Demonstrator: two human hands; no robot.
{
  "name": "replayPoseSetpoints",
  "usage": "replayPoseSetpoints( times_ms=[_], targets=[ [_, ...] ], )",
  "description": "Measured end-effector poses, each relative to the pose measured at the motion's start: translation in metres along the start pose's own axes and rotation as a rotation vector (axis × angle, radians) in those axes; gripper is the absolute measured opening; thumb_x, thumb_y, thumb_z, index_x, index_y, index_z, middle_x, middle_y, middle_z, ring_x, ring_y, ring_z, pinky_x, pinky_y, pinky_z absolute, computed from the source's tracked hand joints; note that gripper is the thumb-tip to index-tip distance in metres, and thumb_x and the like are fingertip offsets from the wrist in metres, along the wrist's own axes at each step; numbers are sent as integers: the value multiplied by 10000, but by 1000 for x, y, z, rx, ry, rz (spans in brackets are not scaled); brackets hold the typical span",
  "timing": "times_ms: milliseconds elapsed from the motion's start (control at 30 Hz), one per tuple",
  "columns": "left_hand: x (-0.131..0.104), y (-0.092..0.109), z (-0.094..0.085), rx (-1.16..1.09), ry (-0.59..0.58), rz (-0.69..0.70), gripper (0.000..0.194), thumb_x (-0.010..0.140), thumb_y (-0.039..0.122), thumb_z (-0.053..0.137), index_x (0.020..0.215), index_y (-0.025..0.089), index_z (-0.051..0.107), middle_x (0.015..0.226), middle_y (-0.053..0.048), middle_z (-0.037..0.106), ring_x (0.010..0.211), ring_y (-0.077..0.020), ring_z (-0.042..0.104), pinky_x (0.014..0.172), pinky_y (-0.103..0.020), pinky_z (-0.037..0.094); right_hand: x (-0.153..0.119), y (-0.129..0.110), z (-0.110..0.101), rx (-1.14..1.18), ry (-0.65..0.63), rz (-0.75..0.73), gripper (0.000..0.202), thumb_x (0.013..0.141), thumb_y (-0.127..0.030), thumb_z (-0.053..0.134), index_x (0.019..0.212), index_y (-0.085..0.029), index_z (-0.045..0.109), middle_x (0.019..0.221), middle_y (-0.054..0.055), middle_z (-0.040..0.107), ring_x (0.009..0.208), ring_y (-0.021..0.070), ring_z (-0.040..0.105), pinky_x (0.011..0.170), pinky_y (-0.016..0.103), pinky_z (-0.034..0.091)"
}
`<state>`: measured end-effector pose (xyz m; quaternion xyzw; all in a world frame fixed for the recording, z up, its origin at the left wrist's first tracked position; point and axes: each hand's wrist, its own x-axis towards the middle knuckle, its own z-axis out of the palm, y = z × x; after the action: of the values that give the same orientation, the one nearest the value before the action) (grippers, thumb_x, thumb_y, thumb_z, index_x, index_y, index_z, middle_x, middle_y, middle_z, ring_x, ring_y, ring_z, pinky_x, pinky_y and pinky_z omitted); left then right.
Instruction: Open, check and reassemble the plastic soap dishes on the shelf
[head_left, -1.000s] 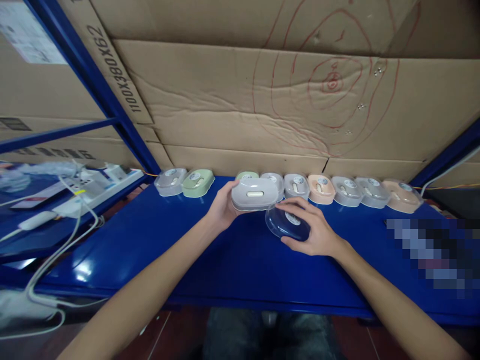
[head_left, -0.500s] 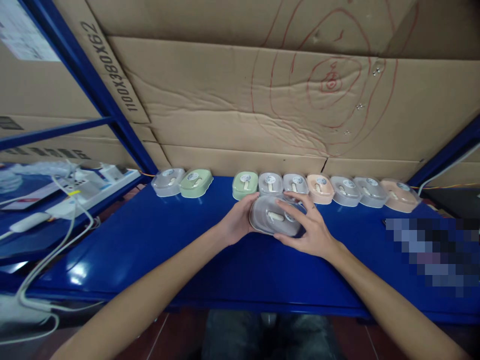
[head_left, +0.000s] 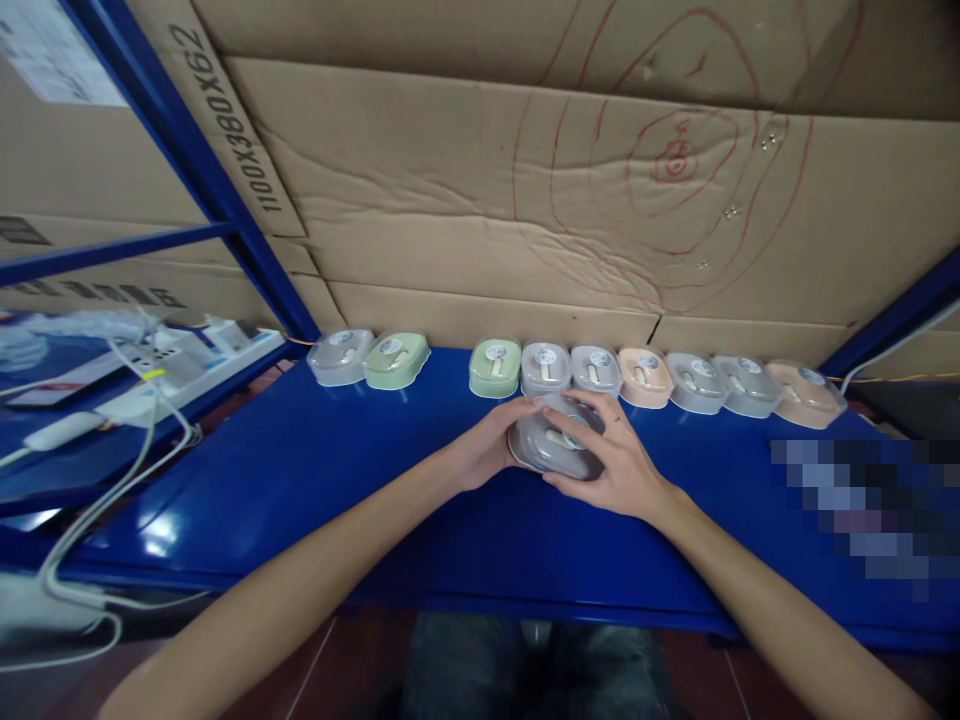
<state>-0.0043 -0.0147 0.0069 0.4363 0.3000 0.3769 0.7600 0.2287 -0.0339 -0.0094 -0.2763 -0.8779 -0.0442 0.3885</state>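
A grey plastic box with a clear lid [head_left: 538, 452], a pale piece and a round sticker on its top, is held between my two hands over the blue table. My left hand [head_left: 487, 445] grips its left side, with the fingers mostly hidden behind and under it. Across the top and right side lie the fingers of my right hand [head_left: 619, 460], the thumb at the near edge. Just behind it stand a grey lidded box [head_left: 545, 372], a second grey one [head_left: 595, 373] and a green one [head_left: 495, 370].
More lidded boxes line the back: a grey one [head_left: 340, 358] and a green one [head_left: 397, 363] at left, orange [head_left: 645, 378] and grey ones at right. Cardboard [head_left: 420, 200] walls the rear. At left are a power strip [head_left: 187, 375] and white cables [head_left: 124, 520]. A blurred patch covers the right side.
The held box has turned slightly, and my left fingers have come further over its back edge. My right hand stays on it. The view has shifted a little.
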Motion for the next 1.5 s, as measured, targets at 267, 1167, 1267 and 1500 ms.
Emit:
replayPoseSetpoints(
  times_ms=[267,1167,1267,1500],
  targets=[
    [-4,4,4,54,-44,16,544,872,560,911,1263,214,760,1219,-129,769,1023,-269,733,805,-380,613,0,1,1,32,5,18,801,945,-443,844,1664,-373,498,1593,155,495,1431,412,573,1142,677,553],
    [-9,19,-8,283,-160,299,711,740,197,992,1392,268,718,1327,-91,743,1239,-287,675,1016,-386,542,9,13,-9,753,176,668,491,693,-539,996,914,-248,668,791,-31,631,710,175,576,646,302,482],
    [-9,20,-9,302,-166,298,711,750,207,987,1402,263,708,1344,-98,735,1261,-295,668,1027,-393,545,11,12,-11,755,168,672,483,692,-525,1001,870,-248,649,770,-41,593,694,162,541,631,288,451],
    [-7,15,-3,271,-65,307,699,727,228,1007,1354,249,697,1314,-102,756,1243,-310,703,1055,-436,547,12,6,2,917,302,879,556,715,-678,968,927,-247,688,845,-3,689,768,195,634,692,310,536]
  ],
)
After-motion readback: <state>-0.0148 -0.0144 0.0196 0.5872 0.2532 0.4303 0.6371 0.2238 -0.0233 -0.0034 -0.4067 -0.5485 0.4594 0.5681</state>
